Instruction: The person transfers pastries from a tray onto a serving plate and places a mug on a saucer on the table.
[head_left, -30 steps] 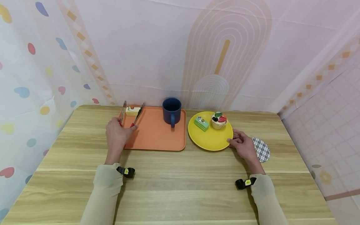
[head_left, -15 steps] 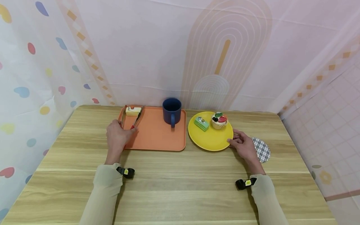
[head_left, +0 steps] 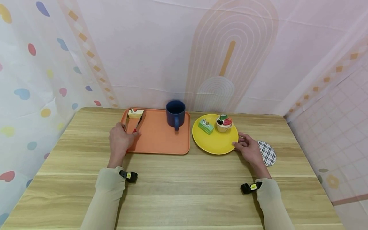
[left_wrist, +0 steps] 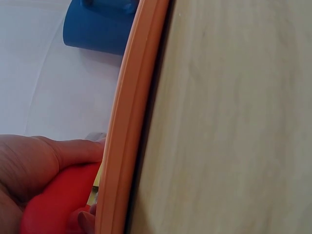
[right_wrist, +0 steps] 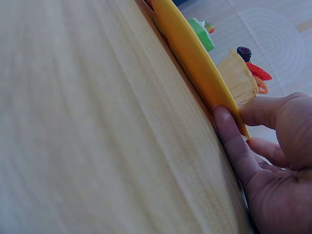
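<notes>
My left hand [head_left: 120, 139] holds red-handled tongs [head_left: 138, 124] low over the left end of an orange tray [head_left: 161, 140]. The tong arms stand on either side of a small yellow and white cake slice [head_left: 135, 113]; whether they touch it I cannot tell. In the left wrist view the red handle [left_wrist: 61, 200] sits in the hand, partly behind the tray rim. My right hand [head_left: 249, 149] pinches the right rim of a yellow plate [head_left: 214, 145], thumb on top and a finger beneath. On that plate are a green cake slice [head_left: 206, 126] and a fruit-topped cupcake [head_left: 223, 124].
A dark blue mug [head_left: 175, 113] stands on the tray's back right, handle toward me. A checked round coaster [head_left: 267, 153] lies right of the plate, partly behind my right wrist. Patterned cloth [head_left: 149, 64] hangs along the table's back edge.
The tongs have come down, their tips dropping toward the tray around the yellow cake slice, and their arms have drawn a little closer together. My right hand and the plate have stayed still.
</notes>
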Demonstrator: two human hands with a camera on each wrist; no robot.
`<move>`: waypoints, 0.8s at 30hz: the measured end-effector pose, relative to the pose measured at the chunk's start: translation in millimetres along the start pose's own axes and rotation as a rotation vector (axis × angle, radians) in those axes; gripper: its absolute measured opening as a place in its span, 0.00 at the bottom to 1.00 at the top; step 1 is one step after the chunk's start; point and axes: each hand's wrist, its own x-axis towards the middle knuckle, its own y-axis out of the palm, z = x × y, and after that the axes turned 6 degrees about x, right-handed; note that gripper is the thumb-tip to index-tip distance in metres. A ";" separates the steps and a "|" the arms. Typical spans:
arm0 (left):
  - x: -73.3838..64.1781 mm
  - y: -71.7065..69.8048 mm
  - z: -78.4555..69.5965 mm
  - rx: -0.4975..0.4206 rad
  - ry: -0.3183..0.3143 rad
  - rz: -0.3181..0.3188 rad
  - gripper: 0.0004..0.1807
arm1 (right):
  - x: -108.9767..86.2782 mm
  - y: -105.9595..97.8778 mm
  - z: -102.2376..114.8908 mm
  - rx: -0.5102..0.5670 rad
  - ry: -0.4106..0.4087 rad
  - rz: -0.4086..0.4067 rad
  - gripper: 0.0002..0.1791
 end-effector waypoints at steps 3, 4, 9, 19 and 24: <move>0.4 0.4 -0.1 0.006 0.001 0.005 0.34 | -1.0 0.2 3.0 0.000 0.003 0.003 0.33; 0.5 0.5 -0.1 0.007 0.002 0.006 0.34 | -1.1 0.1 3.1 0.001 0.001 0.002 0.33; 0.6 1.3 1.3 0.012 0.021 -0.007 0.34 | 0.7 -0.1 -0.4 -0.001 -0.001 -0.006 0.33; -2.9 -1.7 1.7 -0.010 0.057 -0.016 0.33 | -0.3 -0.9 0.4 -0.006 -0.002 -0.008 0.32; -4.5 -4.6 4.6 -0.010 0.063 -0.016 0.34 | 0.9 1.9 -1.1 0.002 0.000 0.001 0.32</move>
